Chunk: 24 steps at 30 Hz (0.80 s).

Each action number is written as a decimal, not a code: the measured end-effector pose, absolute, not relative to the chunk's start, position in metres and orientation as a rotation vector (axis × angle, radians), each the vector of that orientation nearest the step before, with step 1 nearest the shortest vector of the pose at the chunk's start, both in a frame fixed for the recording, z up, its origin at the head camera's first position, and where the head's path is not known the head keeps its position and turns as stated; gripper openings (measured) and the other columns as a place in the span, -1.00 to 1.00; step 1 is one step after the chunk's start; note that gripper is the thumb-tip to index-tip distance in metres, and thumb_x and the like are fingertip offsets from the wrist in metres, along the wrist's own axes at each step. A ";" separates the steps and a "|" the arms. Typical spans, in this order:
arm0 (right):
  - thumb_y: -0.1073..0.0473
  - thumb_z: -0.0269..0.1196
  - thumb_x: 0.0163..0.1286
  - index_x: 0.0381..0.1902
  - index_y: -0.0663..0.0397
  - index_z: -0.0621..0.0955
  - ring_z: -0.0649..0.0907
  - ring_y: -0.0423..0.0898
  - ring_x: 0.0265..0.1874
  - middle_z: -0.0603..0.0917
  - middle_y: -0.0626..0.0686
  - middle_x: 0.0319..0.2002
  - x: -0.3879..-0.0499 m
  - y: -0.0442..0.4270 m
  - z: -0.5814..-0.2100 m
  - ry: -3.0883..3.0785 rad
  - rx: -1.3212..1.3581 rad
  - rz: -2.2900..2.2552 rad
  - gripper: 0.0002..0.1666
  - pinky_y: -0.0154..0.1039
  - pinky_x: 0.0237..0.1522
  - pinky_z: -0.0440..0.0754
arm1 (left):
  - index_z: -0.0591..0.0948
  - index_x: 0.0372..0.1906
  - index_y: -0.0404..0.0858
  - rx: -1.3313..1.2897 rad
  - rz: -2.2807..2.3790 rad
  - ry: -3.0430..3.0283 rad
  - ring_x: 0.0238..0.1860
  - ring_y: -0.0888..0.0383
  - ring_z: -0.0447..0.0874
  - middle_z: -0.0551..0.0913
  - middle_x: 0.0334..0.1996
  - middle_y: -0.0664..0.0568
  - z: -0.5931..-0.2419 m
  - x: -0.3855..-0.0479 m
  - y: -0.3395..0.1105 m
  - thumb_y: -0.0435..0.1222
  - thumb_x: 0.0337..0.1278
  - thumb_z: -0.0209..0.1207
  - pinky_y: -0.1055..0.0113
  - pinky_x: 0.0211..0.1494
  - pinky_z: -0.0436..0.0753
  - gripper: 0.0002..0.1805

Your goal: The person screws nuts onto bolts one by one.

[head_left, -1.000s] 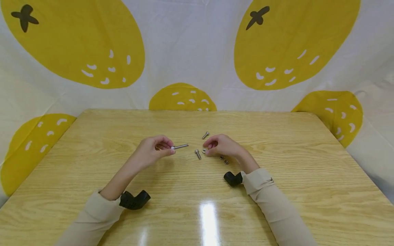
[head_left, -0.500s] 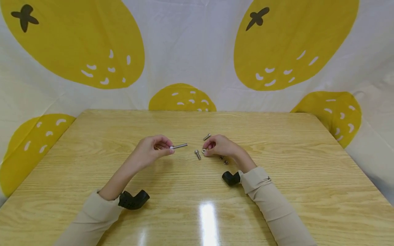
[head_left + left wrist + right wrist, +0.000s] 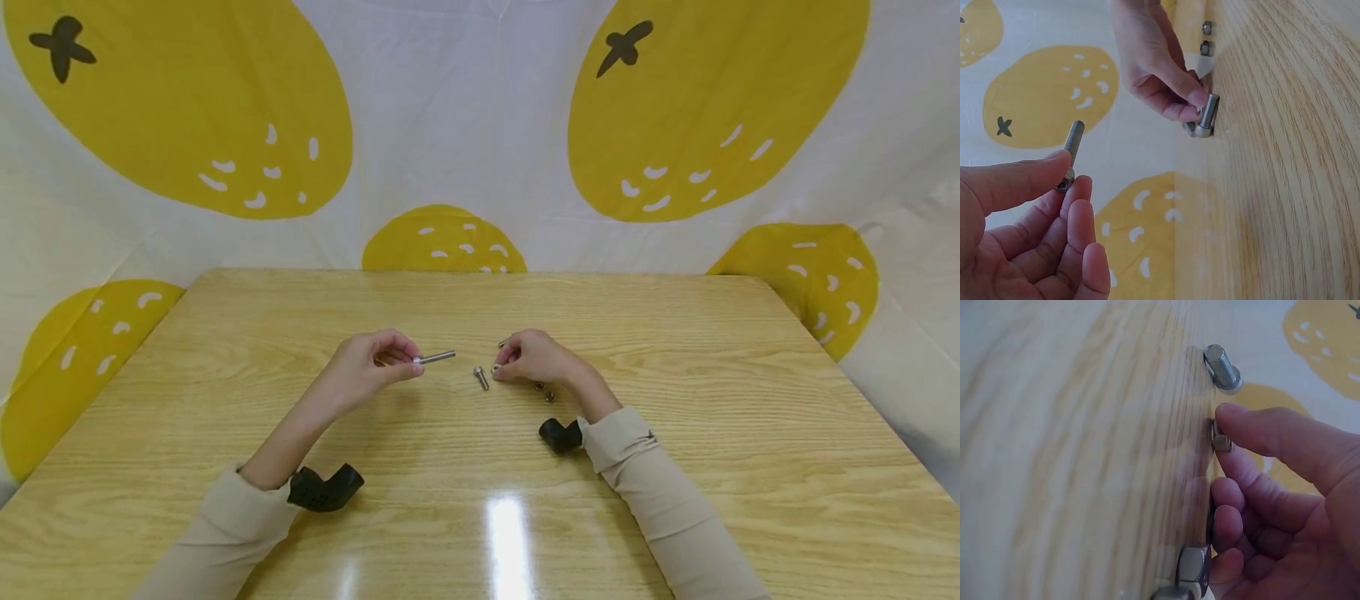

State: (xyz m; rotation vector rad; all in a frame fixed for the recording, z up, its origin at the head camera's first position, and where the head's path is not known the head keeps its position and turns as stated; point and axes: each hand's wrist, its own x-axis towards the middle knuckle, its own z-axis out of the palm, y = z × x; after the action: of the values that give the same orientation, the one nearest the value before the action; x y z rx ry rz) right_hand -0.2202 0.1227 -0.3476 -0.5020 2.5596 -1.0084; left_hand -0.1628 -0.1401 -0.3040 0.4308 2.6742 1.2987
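Observation:
My left hand (image 3: 367,362) pinches a silver socket-head bolt (image 3: 438,357) by its head, thumb against fingers. The threaded shank (image 3: 1075,139) points away from the fingertips, above the table. To the right, my right hand (image 3: 540,358) pinches a small nut (image 3: 1222,442) between thumb and index finger, down at the table surface. A second bolt (image 3: 481,377) lies just left of those fingertips. The third bolt (image 3: 502,343) is mostly hidden behind the right hand. Two more nuts, one nearer (image 3: 550,397) and one farther (image 3: 539,386), lie below the right wrist.
The wooden table (image 3: 420,517) stretches out on all sides of the hands. At its back hangs a white cloth (image 3: 457,108) with yellow fruit shapes. Black wrist devices stick out from the left cuff (image 3: 326,489) and the right cuff (image 3: 561,435).
The right hand has shifted slightly left, and its fingers have closed around the nut. The far bolt has become mostly covered by that hand. The left hand has barely moved.

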 end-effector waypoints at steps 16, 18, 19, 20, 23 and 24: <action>0.11 0.25 0.28 -0.18 0.20 0.60 0.57 -0.14 -0.35 0.65 0.07 -0.30 -0.194 0.146 -0.317 2.563 -0.674 -1.161 -0.73 -0.25 -0.25 0.56 | 0.60 -0.20 -0.28 0.492 1.335 2.683 -0.27 0.14 0.58 0.66 -0.31 -0.03 -0.299 -0.159 -0.134 -0.24 0.09 0.26 0.27 -0.15 0.55 -0.78; 0.10 0.25 0.28 -0.16 0.18 0.60 0.60 -0.13 -0.31 0.66 0.06 -0.28 -0.188 0.148 -0.310 2.556 -0.673 -1.214 -0.72 -0.24 -0.23 0.58 | 0.60 -0.20 -0.28 0.516 1.349 2.681 -0.27 0.14 0.58 0.66 -0.32 -0.02 -0.297 -0.158 -0.131 -0.23 0.09 0.26 0.27 -0.15 0.55 -0.78; 0.10 0.25 0.28 -0.15 0.16 0.60 0.61 -0.11 -0.29 0.66 0.05 -0.26 -0.184 0.150 -0.306 2.550 -0.663 -1.246 -0.73 -0.24 -0.22 0.59 | 0.60 -0.20 -0.27 0.528 1.356 2.680 -0.27 0.14 0.58 0.66 -0.32 -0.02 -0.295 -0.157 -0.130 -0.23 0.09 0.26 0.27 -0.15 0.55 -0.78; 0.10 0.24 0.28 -0.14 0.15 0.60 0.62 -0.11 -0.27 0.67 0.04 -0.25 -0.180 0.151 -0.303 2.546 -0.661 -1.271 -0.73 -0.24 -0.21 0.60 | 0.60 -0.21 -0.27 0.540 1.363 2.679 -0.27 0.14 0.58 0.66 -0.32 -0.02 -0.294 -0.156 -0.128 -0.22 0.10 0.26 0.27 -0.15 0.55 -0.78; 0.12 0.23 0.30 -0.13 0.14 0.57 0.67 -0.06 -0.20 0.71 0.03 -0.24 -0.169 0.153 -0.294 2.516 -0.661 -1.359 -0.74 -0.27 -0.15 0.61 | 0.60 -0.21 -0.26 0.569 1.384 2.673 -0.28 0.15 0.57 0.66 -0.33 -0.02 -0.288 -0.154 -0.124 -0.21 0.10 0.26 0.28 -0.16 0.56 -0.78; 0.13 0.22 0.30 -0.13 0.15 0.56 0.69 -0.06 -0.18 0.72 0.03 -0.24 -0.166 0.153 -0.291 2.503 -0.664 -1.389 -0.75 -0.26 -0.12 0.62 | 0.61 -0.22 -0.26 0.574 1.390 2.675 -0.29 0.15 0.57 0.66 -0.33 -0.02 -0.286 -0.152 -0.123 -0.22 0.10 0.26 0.28 -0.17 0.56 -0.78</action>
State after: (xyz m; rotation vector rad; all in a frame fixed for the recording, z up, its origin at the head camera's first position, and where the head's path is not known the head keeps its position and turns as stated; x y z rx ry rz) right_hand -0.1658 0.1527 -0.2913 -0.6643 2.5033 -1.3885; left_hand -0.1524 -0.1229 -0.2864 0.5744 2.6754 1.3895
